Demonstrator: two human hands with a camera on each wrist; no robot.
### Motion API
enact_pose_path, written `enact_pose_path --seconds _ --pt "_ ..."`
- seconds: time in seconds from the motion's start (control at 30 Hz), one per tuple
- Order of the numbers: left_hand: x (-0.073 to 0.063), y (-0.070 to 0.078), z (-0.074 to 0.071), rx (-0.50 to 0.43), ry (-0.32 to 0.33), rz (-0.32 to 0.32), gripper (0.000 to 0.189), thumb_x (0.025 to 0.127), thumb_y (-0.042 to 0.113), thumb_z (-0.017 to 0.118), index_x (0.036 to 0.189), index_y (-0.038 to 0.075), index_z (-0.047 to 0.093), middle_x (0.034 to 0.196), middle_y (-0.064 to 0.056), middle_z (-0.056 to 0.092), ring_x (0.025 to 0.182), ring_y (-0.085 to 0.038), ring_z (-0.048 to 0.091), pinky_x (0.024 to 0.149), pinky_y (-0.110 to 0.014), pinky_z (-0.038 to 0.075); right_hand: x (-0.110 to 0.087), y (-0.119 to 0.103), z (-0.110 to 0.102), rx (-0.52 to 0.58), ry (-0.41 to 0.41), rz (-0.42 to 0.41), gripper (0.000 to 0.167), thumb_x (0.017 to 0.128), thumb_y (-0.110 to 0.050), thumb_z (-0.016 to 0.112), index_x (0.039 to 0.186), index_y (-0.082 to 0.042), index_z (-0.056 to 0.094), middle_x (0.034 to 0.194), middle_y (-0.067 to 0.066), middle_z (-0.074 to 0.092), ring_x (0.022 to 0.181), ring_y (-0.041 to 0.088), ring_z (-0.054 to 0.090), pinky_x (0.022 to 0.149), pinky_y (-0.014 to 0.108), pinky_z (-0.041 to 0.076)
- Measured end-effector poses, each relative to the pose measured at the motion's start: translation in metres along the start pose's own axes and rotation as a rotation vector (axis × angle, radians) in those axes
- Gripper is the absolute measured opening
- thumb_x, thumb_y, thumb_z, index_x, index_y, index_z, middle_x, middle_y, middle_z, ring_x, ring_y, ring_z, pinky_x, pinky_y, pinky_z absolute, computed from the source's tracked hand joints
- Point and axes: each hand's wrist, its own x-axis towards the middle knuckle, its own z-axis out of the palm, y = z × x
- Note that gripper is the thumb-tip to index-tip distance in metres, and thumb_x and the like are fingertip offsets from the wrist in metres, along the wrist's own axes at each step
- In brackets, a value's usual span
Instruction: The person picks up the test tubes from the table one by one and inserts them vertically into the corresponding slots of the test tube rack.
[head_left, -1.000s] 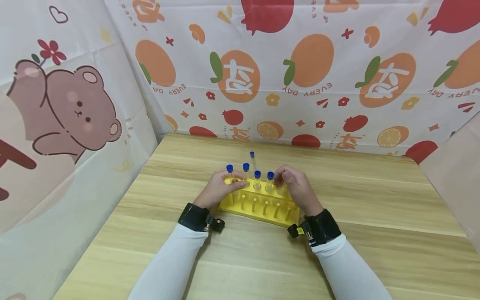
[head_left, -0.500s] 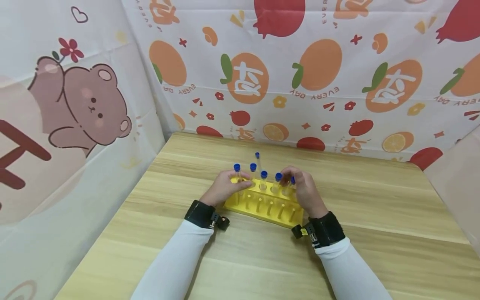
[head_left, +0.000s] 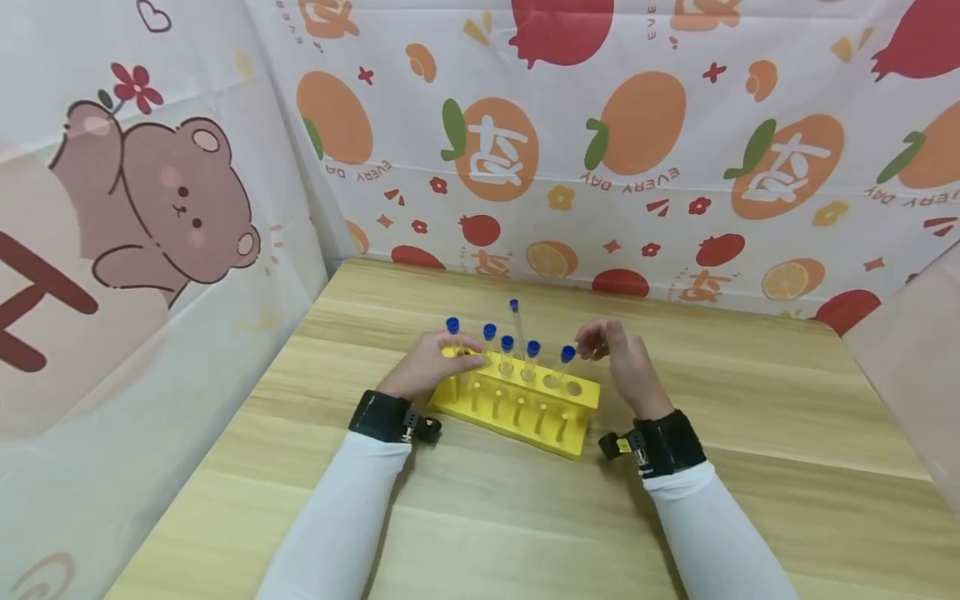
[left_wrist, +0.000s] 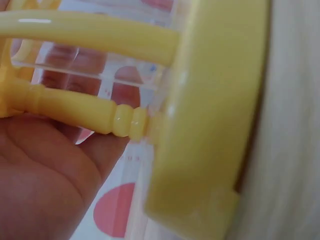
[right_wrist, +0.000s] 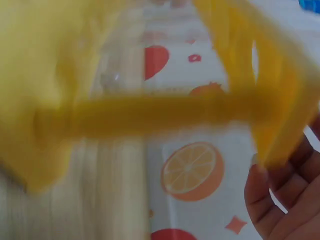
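Observation:
A yellow test tube rack stands on the table, with several clear blue-capped test tubes upright in its top row. The rightmost tube leans to the right. My left hand grips the rack's left end, thumb over the front and fingers behind; in the left wrist view the palm lies against a yellow post. Just off the rack's right end is my right hand, fingers loosely bent and holding nothing. Its fingers show beside the rack's end in the right wrist view.
Behind the rack another blue-capped tube lies on the wooden table, its lower end hidden by the rack. A fruit-print cloth hangs at the table's back edge, and a bear-print cloth along the left.
The rack has shifted left with my left hand. My right hand has moved off to the right, letting go of the rightmost tube, which now stands in the rack.

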Motion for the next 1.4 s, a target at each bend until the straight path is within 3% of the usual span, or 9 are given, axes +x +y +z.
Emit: enact_pose_path --seconds 0.27,0.4,0.57,0.73,0.9,1.03,1.17,1.27,1.4 --pt "0.002 -0.003 -0.013 -0.004 -0.014 -0.013 0.035 0.083 0.043 0.076 0.107 0.017 0.072 0.123 -0.002 0.063 0.119 -0.024 0.049 0.099 -0.042 0.037 0.028 0.017 -0.006 -0.139 -0.171 0.201 0.047 0.102 -0.045 0.044 0.112 -0.003 0.063 0.102 0.017 0.065 0.09 0.027 0.063 0.078 0.045 0.054" --pt "0.005 -0.001 -0.014 -0.001 -0.028 -0.003 0.033 0.084 0.041 0.076 0.106 0.017 0.073 0.121 -0.002 0.065 0.118 -0.023 0.051 0.098 -0.041 0.038 0.041 0.025 0.002 -0.336 -0.317 0.205 0.043 0.099 -0.043 0.053 0.129 -0.014 0.062 0.12 0.01 0.063 0.103 0.025 0.06 0.087 0.042 0.052" --pt "0.009 0.003 -0.012 -0.032 -0.052 -0.002 0.037 0.083 0.042 0.077 0.108 0.015 0.072 0.121 -0.002 0.065 0.116 -0.023 0.053 0.097 -0.04 0.043 0.052 0.031 0.014 -0.463 -0.515 0.245 0.049 0.099 -0.04 0.054 0.145 -0.026 0.049 0.151 0.012 0.039 0.133 0.036 0.044 0.106 0.056 0.041" --pt "0.009 0.003 -0.012 -0.032 -0.041 -0.018 0.036 0.083 0.041 0.077 0.108 0.015 0.072 0.122 -0.003 0.065 0.116 -0.022 0.052 0.095 -0.036 0.042 0.057 0.038 0.023 -0.584 -0.664 0.215 0.051 0.099 -0.042 0.053 0.146 -0.023 0.048 0.158 0.014 0.032 0.145 0.039 0.028 0.115 0.058 0.026" --pt "0.005 0.003 -0.014 -0.012 -0.024 -0.033 0.038 0.082 0.042 0.077 0.109 0.015 0.072 0.124 -0.005 0.063 0.118 -0.024 0.05 0.098 -0.04 0.039 0.055 0.041 0.026 -0.679 -0.652 0.143 0.042 0.099 -0.033 0.056 0.138 -0.017 0.058 0.146 0.014 0.051 0.135 0.036 0.044 0.112 0.054 0.033" --pt "0.005 0.002 -0.014 -0.042 -0.009 -0.048 0.042 0.081 0.045 0.077 0.11 0.016 0.072 0.127 -0.004 0.062 0.121 -0.025 0.049 0.101 -0.043 0.038 0.052 0.039 0.025 -0.759 -0.576 0.071 0.028 0.096 -0.024 0.062 0.118 -0.009 0.071 0.128 0.013 0.064 0.119 0.032 0.06 0.103 0.047 0.046" --pt "0.005 0.001 -0.013 -0.099 0.024 -0.068 0.045 0.079 0.049 0.078 0.111 0.017 0.072 0.129 -0.003 0.061 0.123 -0.025 0.049 0.103 -0.043 0.037 0.046 0.035 0.023 -0.828 -0.482 0.097 0.015 0.093 -0.015 0.065 0.101 -0.01 0.077 0.11 0.008 0.072 0.105 0.026 0.067 0.093 0.043 0.052" --pt "0.004 -0.001 -0.011 -0.106 0.045 -0.067 0.046 0.079 0.049 0.078 0.111 0.018 0.072 0.13 -0.003 0.062 0.126 -0.024 0.048 0.104 -0.045 0.035 0.04 0.036 0.021 -0.847 -0.419 0.139 0.018 0.093 -0.006 0.062 0.104 -0.013 0.076 0.105 0.005 0.073 0.099 0.023 0.067 0.09 0.041 0.054" --pt "0.007 -0.002 -0.007 -0.105 0.053 -0.046 0.044 0.08 0.048 0.078 0.111 0.017 0.072 0.13 -0.003 0.063 0.13 -0.024 0.047 0.107 -0.05 0.031 0.032 0.042 0.012 -0.786 -0.351 0.239 0.035 0.093 -0.004 0.06 0.126 -0.014 0.063 0.104 0.007 0.07 0.096 0.024 0.064 0.091 0.044 0.052"
